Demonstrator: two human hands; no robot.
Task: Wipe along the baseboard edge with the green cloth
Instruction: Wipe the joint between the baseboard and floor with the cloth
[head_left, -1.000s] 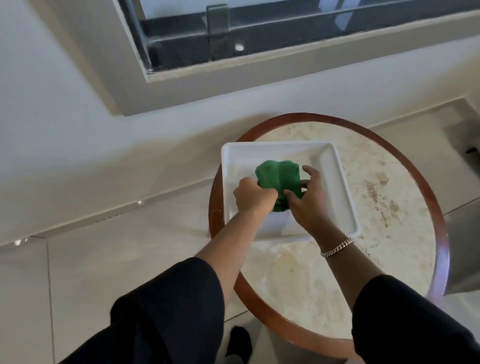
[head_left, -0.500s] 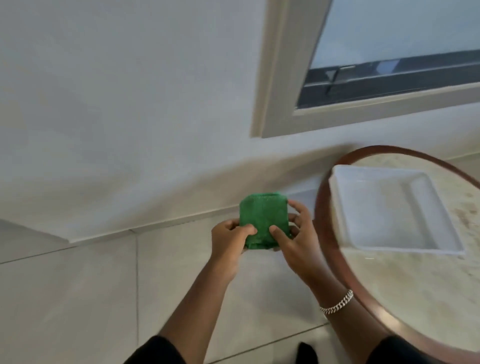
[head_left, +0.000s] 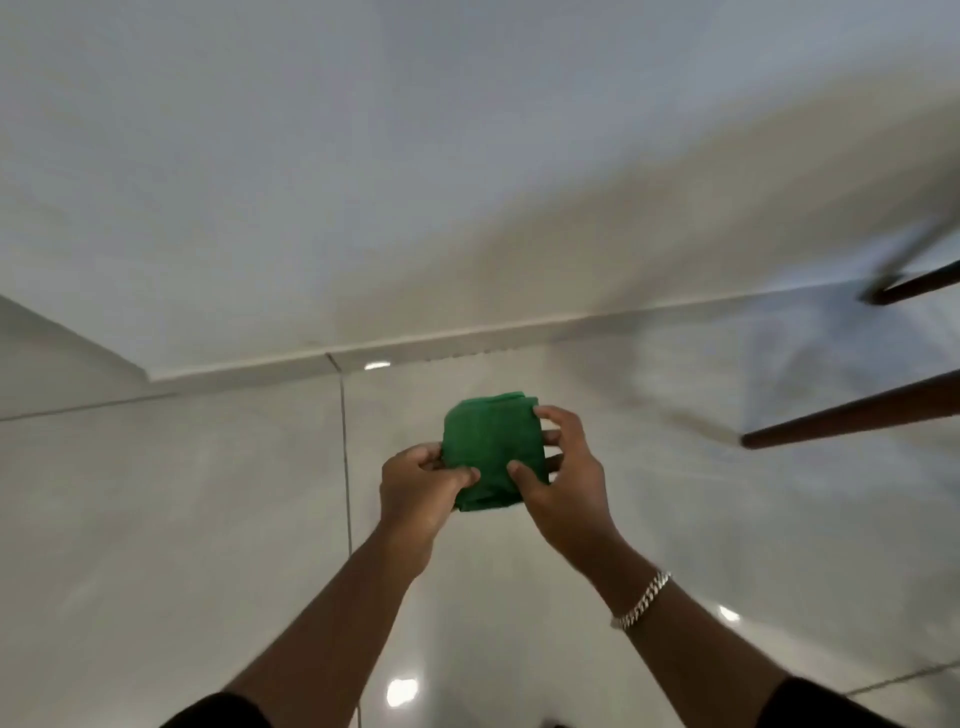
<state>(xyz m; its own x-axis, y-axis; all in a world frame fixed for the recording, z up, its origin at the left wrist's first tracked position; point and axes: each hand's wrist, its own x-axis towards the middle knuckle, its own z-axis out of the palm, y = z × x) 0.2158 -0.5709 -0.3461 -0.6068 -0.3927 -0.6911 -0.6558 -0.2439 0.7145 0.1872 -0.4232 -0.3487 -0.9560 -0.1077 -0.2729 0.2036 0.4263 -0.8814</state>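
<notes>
A folded green cloth (head_left: 491, 441) is held up in the air between both hands, above the pale tiled floor. My left hand (head_left: 421, 488) pinches its lower left edge. My right hand (head_left: 563, 478) grips its right side with the thumb across the front. The white baseboard (head_left: 441, 349) runs along the foot of the wall just beyond the cloth, from a corner at the left across to the right. The cloth is apart from the baseboard.
Dark wooden legs of the table (head_left: 852, 415) reach in at the right edge. A wall corner (head_left: 148, 376) juts out at the left. Glossy floor tiles (head_left: 208, 519) with a grout line (head_left: 345, 467) spread below my arms.
Both hands lifted the cloth out of the white tray on the round table. The view has swung left and down, so the table top and window have left the frame and the baseboard lies ahead.
</notes>
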